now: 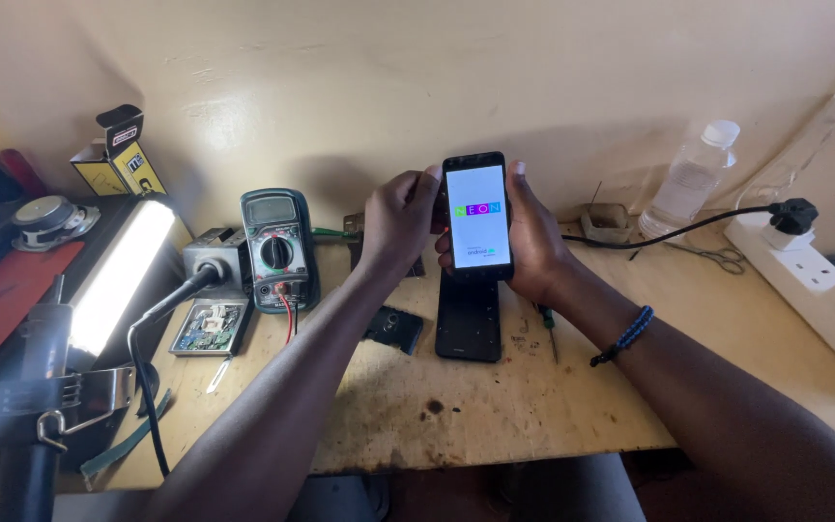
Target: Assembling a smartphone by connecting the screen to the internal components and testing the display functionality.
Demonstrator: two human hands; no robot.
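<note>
Head view: both hands are holding a lit phone [476, 215] upright above the counter [495, 406]; right hand [533, 242] is cradling it, left hand [400, 217] is pinching its edge. Better keeping fingers off the screen.

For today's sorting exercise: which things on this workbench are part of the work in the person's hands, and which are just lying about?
In hand:
- lit smartphone, held upright by the right hand
- left hand, fingertips at the phone's upper edge
- black phone back panel, flat on the bench below

Lying about:
- multimeter
- water bottle
- scissors
- green-handled screwdriver
- circuit board
- bench lamp
</note>
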